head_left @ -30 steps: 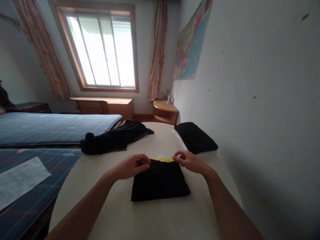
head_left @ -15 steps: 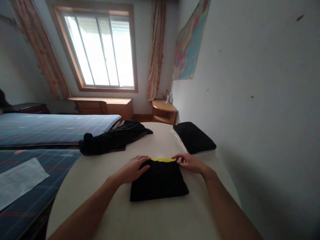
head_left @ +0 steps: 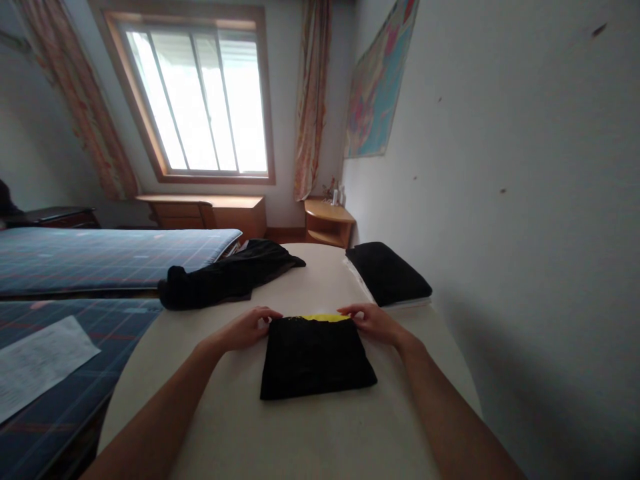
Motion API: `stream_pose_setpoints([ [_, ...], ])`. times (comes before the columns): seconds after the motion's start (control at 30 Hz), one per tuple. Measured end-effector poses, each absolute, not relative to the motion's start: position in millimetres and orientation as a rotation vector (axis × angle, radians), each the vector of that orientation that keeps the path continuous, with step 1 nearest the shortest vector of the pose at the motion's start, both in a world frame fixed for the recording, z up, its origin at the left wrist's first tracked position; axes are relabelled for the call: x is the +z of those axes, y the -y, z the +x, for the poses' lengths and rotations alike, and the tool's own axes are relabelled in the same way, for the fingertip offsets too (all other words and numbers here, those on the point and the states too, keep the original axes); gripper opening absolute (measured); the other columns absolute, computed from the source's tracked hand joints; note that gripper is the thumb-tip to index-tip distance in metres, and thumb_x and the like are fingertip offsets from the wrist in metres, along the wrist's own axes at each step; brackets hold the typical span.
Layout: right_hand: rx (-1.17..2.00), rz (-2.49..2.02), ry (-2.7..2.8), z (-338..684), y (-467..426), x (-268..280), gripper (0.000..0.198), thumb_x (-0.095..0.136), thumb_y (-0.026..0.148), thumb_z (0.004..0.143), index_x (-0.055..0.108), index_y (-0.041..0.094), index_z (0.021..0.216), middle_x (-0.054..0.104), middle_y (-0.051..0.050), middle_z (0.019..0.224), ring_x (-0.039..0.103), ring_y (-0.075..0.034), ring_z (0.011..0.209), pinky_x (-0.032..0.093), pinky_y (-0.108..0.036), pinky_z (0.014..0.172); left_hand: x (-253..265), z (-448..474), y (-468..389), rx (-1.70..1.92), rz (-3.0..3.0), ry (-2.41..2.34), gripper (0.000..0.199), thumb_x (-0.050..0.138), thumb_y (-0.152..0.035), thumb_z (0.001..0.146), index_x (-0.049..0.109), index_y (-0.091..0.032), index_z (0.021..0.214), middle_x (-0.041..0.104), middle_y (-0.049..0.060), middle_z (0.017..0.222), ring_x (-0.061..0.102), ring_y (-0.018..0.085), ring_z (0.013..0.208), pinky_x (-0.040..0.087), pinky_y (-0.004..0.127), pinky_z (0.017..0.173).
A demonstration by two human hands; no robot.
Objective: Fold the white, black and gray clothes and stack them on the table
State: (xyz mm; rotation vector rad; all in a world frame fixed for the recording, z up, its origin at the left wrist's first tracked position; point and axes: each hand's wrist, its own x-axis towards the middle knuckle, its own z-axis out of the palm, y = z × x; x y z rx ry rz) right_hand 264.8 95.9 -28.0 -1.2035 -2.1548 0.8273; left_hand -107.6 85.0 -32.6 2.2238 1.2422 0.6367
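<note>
Black folded cloth (head_left: 319, 360) lies on the near part of our pale desk (head_left: 285, 440), a yellow strip (head_left: 325, 318) along its far edge. We have our left hand (head_left: 247, 328) at its far left corner, our right hand (head_left: 374, 323) at its far right; each grip is nearly closed, but we cannot tell whether it pinches fabric. Far left sprawls a rumpled black garment (head_left: 230, 275).

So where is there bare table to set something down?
Bare tabletop shows on the camera side of the folded black cloth, and beyond it, between the crumpled garment and the black-topped pile. Crowded: the cloth's far corners, with the left hand and right hand there.
</note>
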Motion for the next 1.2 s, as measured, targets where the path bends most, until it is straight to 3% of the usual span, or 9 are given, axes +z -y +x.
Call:
stream_pose_setpoints([
  [0.27, 0.766, -1.286, 2.115, 267, -105, -36, 0.031, 0.054, 0.025, 0.083, 0.079, 0.020, 0.101, 0.075, -0.009, 0.108, 0.069, -0.026, 0.100, 0.052, -0.039, 0.093, -31, -112, -94, 0.741, 2.320, -1.363, 0.023, 0.049, -0.024, 0.085, 0.073, -0.022, 0.084, 0.071, 0.005, 0.092, 0.066, 0.020, 0.086, 0.049, 0.031, 0.086],
  [0.37, 0.571, -1.300, 2.141, 261, -101, -25, 0.034, 0.050, 0.018, 0.082, 0.079, 0.020, 0.098, 0.072, -0.010, 0.117, 0.066, -0.024, 0.108, 0.047, -0.040, 0.103, -29, -102, -92, 0.932, 2.366, -1.373, 0.026, 0.048, -0.022, 0.088, 0.071, -0.022, 0.100, 0.069, 0.006, 0.111, 0.065, 0.022, 0.103, 0.046, 0.035, 0.098],
  [0.47, 0.359, -1.260, 2.128, 243, -91, -12, 0.042, 0.043, 0.021, 0.090, 0.070, 0.020, 0.122, 0.066, -0.009, 0.129, 0.057, -0.023, 0.125, 0.036, -0.042, 0.114, -23, -73, -77, 1.092, 2.369, -1.351, 0.035, 0.044, -0.027, 0.094, 0.063, -0.022, 0.124, 0.059, 0.009, 0.136, 0.056, 0.023, 0.125, 0.039, 0.040, 0.110],
  [0.6, 0.378, -1.243, 2.309, 211, -77, -11, 0.056, 0.037, 0.046, 0.099, 0.038, 0.025, 0.151, 0.035, -0.006, 0.158, 0.022, -0.024, 0.149, 0.017, -0.048, 0.121, -28, -28, -47, 0.816, 2.528, -1.210, 0.059, 0.045, -0.042, 0.098, 0.033, -0.025, 0.153, 0.031, 0.008, 0.160, 0.028, 0.025, 0.147, 0.025, 0.044, 0.120],
  [0.7, 0.571, -1.422, 2.494, 199, -74, -24, 0.063, 0.026, 0.058, 0.100, 0.028, 0.028, 0.155, 0.020, -0.005, 0.164, 0.007, -0.028, 0.152, 0.006, -0.055, 0.121, -40, -15, -34, 0.494, 2.624, -1.157, 0.073, 0.047, -0.058, 0.094, 0.025, -0.027, 0.156, 0.018, 0.008, 0.164, 0.012, 0.031, 0.151, 0.014, 0.051, 0.122],
  [0.87, 0.576, -1.635, 2.561, 203, -75, -32, 0.064, 0.021, 0.058, 0.101, 0.023, 0.027, 0.157, 0.017, -0.008, 0.164, 0.006, -0.032, 0.151, 0.004, -0.060, 0.118, -36, -23, -31, 0.259, 2.619, -1.134, 0.081, 0.047, -0.068, 0.090, 0.022, -0.030, 0.157, 0.009, 0.011, 0.165, 0.003, 0.038, 0.150, 0.010, 0.059, 0.119],
  [0.97, 0.451, -1.636, 2.547, 200, -72, -26, 0.060, 0.024, 0.054, 0.102, 0.033, 0.026, 0.154, 0.026, -0.009, 0.162, 0.012, -0.032, 0.151, 0.002, -0.060, 0.118, -22, -26, -31, 0.294, 2.600, -1.097, 0.071, 0.049, -0.066, 0.090, 0.036, -0.032, 0.152, 0.020, 0.009, 0.163, 0.011, 0.039, 0.150, 0.014, 0.060, 0.118],
  [1.07, 0.383, -1.504, 2.530, 192, -67, -21, 0.056, 0.024, 0.051, 0.102, 0.039, 0.027, 0.151, 0.029, -0.007, 0.161, 0.013, -0.028, 0.151, 0.002, -0.056, 0.119, -14, -27, -34, 0.462, 2.601, -1.117, 0.038, 0.043, -0.047, 0.099, 0.062, -0.028, 0.127, 0.054, 0.006, 0.144, 0.039, 0.029, 0.141, 0.020, 0.052, 0.119],
  [1.2, 0.531, -1.365, 2.617, 183, -60, -20, 0.064, 0.031, 0.059, 0.099, 0.027, 0.030, 0.156, 0.022, -0.005, 0.163, 0.012, -0.028, 0.151, 0.006, -0.051, 0.121, -23, -36, -47, 0.663, 2.533, -1.375, 0.023, 0.047, -0.027, 0.095, 0.063, -0.021, 0.112, 0.063, 0.010, 0.128, 0.055, 0.025, 0.122, 0.033, 0.044, 0.112],
])
